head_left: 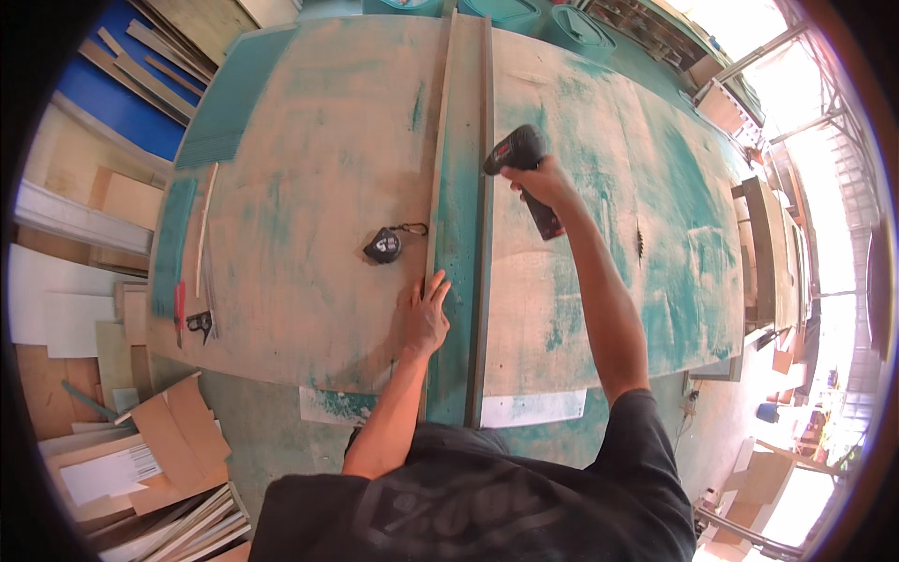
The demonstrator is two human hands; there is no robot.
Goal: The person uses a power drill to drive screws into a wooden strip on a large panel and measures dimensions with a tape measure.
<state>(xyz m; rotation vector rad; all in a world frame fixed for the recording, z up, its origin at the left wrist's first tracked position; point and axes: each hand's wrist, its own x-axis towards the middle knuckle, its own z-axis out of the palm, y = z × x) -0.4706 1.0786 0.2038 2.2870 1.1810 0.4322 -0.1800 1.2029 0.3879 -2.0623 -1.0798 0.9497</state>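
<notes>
A long narrow channel (459, 206) with two raised side strips lies lengthwise across the large worktable (318, 169); its inside is stained teal. My left hand (429, 317) straddles the near part of the left strip (437, 169), thumb on the outer side and fingers over the inner side. In my right hand (543, 181) is a black and red cordless drill (521, 150), held just right of the right strip (488, 112). Its tip is hard to make out. A black tape measure (384, 245) with a clip rests on the table, left of the channel.
At the table's left lie a small black tool (199, 323), a red-handled tool (179, 304) and a thin wooden stick (206, 229). Cardboard (178, 440) and wood offcuts (201, 529) crowd the left floor. Teal bins (581, 30) stand beyond the far edge.
</notes>
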